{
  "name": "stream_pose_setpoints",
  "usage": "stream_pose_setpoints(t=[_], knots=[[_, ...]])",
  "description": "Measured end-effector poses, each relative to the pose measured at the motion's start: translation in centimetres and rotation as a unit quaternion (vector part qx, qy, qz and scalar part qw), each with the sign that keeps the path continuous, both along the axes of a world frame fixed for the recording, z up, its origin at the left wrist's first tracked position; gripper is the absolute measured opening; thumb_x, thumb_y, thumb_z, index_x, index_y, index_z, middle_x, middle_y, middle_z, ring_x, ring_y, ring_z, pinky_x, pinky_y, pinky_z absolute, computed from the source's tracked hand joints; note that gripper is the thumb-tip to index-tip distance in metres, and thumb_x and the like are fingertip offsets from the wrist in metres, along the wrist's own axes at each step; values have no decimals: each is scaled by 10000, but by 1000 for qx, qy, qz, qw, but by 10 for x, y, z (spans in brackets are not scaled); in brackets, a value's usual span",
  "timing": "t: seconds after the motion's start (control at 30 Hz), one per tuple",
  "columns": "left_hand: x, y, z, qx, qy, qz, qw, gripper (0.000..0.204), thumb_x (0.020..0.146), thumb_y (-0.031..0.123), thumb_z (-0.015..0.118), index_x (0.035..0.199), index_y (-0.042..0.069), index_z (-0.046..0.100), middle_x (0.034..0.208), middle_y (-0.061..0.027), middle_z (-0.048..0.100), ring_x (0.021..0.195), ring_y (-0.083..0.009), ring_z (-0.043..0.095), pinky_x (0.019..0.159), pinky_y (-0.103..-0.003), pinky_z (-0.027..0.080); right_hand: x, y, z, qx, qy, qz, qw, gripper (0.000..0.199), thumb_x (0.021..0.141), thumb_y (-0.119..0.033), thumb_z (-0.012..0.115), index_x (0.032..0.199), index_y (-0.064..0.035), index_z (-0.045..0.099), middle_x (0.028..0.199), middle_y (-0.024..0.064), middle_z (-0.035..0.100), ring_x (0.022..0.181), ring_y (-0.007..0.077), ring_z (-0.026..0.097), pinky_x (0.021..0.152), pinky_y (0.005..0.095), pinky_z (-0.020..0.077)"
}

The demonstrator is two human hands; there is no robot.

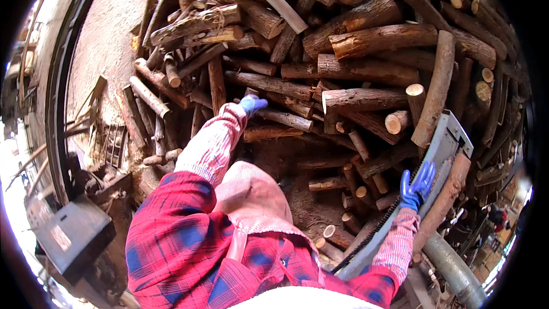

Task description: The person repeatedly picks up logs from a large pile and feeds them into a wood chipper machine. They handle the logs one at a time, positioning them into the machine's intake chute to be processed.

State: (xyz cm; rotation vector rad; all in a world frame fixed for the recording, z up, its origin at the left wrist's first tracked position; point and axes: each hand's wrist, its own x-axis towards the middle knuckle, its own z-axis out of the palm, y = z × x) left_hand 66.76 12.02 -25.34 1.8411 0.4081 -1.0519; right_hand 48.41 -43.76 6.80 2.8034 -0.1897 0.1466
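White curved edge, material unclear (309, 299), nearest us, over our red-and-blue plaid shirt (177, 246). Blue-gloved left hand (251, 105) among heaped brown bark-covered logs (372, 70): fingers extended, grip we cannot tell; slender pale-brown log (286, 119) just beside its fingertips. Blue-gloved right hand (417, 186): fingers spread on grey metal trough (438, 143); thick reddish-brown log (445, 200) just right of them. We judge: log-picking step; next calls for firm grip, clean pull. Crossed logs beyond left fingers obstruct.

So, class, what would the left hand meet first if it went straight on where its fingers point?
Pointing rightward in the picture, the left hand would probably first meet the brown log just ahead of it; depth is unclear, so whether any gap separates them cannot be told.
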Motion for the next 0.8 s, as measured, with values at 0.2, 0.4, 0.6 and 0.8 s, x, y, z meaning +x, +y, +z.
stream_pose_setpoints(t=[0.2, 0.4, 0.6, 0.8], knots=[[193, -69, -85, -76, -167, 101, 978, 469, 790, 491, 685, 766, 23, 700, 602, -79, 594, 578, -190, 543, 574, -378, 445, -3, -5, -12, -34, 23, -19, 999, 640, 877, -330, 631, 1374, 26, 442, 1441, 256, 393, 1338, 433, 362, 1119, 524, 289], [333, -155, -121, -31, -192, 372, 908, 703, 695, 476, 808, 1081, -92, 658, 1035, -176, 681, 963, -246, 632, 843, -377, 511, 9, 3, -10, 9, 24, -37, 999, 593, 872, -232, 636, 1372, 21, 445, 1460, 241, 378, 1347, 411, 364, 1114, 504, 295], [374, -163, -108, 55, -112, 402, 907, 890, 630, 463, 824, 1264, -63, 488, 1239, -224, 581, 1158, -340, 561, 987, -428, 450, 18, -1, -7, 16, 32, -47, 998, 541, 864, -174, 640, 1334, 39, 477, 1468, 235, 370, 1344, 403, 374, 1113, 490, 298], [266, -67, -39, -446, -141, 340, 816, 612, 795, 375, 711, 1272, 42, 521, 1226, -177, 570, 1152, -326, 544, 1007, -482, 443, 11, 3, -2, 2, 35, -37, 999, 573, 859, -238, 664, 1331, 30, 481, 1460, 242, 371, 1341, 420, 364, 1107, 512, 303]])
